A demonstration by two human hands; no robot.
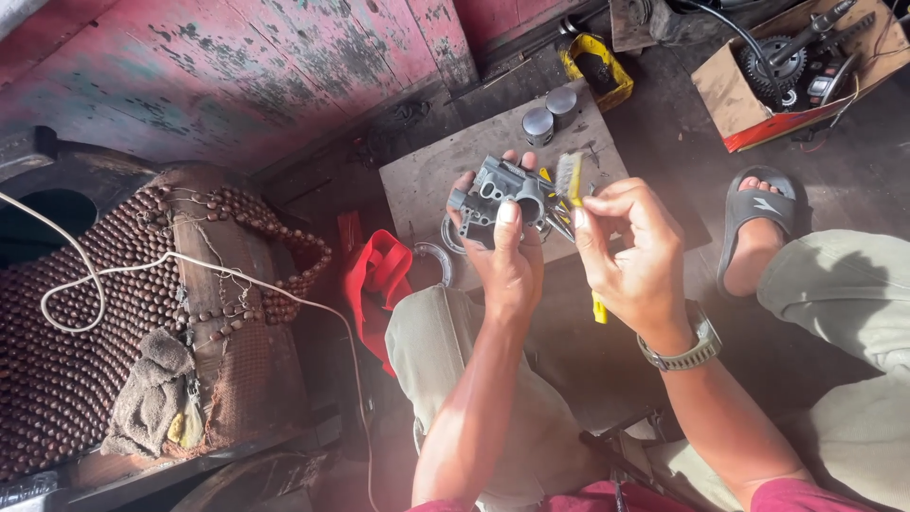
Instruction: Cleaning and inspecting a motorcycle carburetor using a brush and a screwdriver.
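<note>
The left hand (507, 261) is closed around a grey metal engine part (498, 194), held up above a flat board (427, 180). The right hand (630, 251) pinches a yellow-handled brush (572, 180), its bristles touching the part. The part looks fairly clean already, though how much brushing remains is unclear. Two metal cylinders (550, 112) stand on the board. A cardboard box of parts (791, 71) lies farther off.

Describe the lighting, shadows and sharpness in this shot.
Head view: hard sunlight falls on the left hand, the right hand and the grey metal part; deep shadow covers the lower left corner; the yellow brush and both hands look sharp; the wide lens bends the red wall.
</note>
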